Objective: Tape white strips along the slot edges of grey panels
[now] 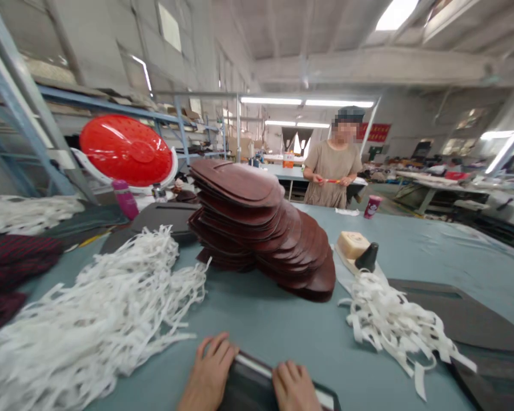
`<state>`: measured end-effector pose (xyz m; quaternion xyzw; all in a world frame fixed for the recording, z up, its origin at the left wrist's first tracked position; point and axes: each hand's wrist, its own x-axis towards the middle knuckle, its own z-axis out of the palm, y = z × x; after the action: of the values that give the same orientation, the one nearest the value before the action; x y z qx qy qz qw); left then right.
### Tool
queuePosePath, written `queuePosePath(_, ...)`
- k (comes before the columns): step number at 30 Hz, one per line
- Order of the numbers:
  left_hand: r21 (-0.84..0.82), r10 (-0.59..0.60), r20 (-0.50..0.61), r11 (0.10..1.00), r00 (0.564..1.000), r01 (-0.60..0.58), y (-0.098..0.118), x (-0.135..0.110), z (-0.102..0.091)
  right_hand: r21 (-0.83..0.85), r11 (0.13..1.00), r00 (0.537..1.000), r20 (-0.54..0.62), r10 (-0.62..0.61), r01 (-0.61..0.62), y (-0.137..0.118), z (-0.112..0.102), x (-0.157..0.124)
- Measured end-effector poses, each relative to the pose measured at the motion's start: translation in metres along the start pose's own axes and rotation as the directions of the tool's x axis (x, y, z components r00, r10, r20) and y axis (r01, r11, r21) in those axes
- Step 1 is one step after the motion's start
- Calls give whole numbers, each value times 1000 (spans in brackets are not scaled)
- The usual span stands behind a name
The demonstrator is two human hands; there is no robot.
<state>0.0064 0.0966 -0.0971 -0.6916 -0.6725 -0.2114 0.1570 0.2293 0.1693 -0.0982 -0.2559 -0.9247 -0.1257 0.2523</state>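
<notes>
At the bottom of the head view lies a dark flat panel (pixel 251 391) with a white strip (pixel 257 365) along its far edge. My left hand (pixel 212 371) is closed at the panel's far left corner, fingers bent over the edge. With its fingers together and bent, my right hand (pixel 294 385) presses on the strip further right. The near part of the panel is cut off by the frame. Beyond my hands leans a tall stack of brown leather-like pieces (pixel 261 228). A large heap of white strips (pixel 98 319) spreads to the left.
A smaller heap of white strips (pixel 394 319) lies on the right, near dark panels (pixel 466 314), a cream block (pixel 352 244) and a black cone (pixel 367 257). A red domed cover (pixel 126 148) and pink bottle (pixel 125 200) stand back left. A co-worker (pixel 334 160) stands across the table (pixel 432 240).
</notes>
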Motion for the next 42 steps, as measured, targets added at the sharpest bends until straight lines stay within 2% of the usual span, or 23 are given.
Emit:
queuePosePath(2,-36,-1,107,999,994,5,6,4,-18,3,1000,995,99,-13,13,8,-21,-15)
queuePosePath(5,-55,-10,187,998,982,21,10,9,-27,13,999,970,241,-39,37,25,-48,-34)
queuePosePath(10,-73,-15,192,997,981,29,11,6,-28,1,999,963,266,-34,35,43,-67,-55)
queuePosePath(13,-80,-9,173,996,985,24,12,6,-29,7,1000,947,321,15,-18,44,-66,-49)
queuePosePath(15,-93,3,165,996,986,13,11,6,-28,9,997,937,341,73,-81,36,-61,-33)
queuePosePath(18,-119,42,179,993,983,-21,11,5,-27,37,991,944,312,111,-129,7,-47,3)
queuePosePath(20,-123,54,190,992,980,-31,10,5,-27,71,993,954,291,70,-94,-17,-36,25)
queuePosePath(22,-122,45,199,992,979,-21,10,4,-27,61,993,950,302,78,-101,-32,-29,34)
queuePosePath(24,-134,32,204,991,978,-5,9,5,-26,42,992,942,319,102,-121,-32,-29,26)
queuePosePath(26,-151,32,206,989,978,0,8,5,-25,28,990,941,316,122,-138,-19,-38,3)
queuePosePath(29,-164,32,206,986,978,2,9,5,-25,3,991,961,247,128,-133,6,-55,-37)
queuePosePath(32,-161,18,213,987,977,17,10,4,-25,-29,991,973,190,133,-130,21,-62,-61)
queuePosePath(38,-215,-29,210,974,977,75,7,4,-25,-51,991,971,198,130,-122,29,-53,-57)
queuePosePath(42,-255,-186,114,944,976,210,2,3,-28,-71,993,978,183,101,-89,44,-47,-44)
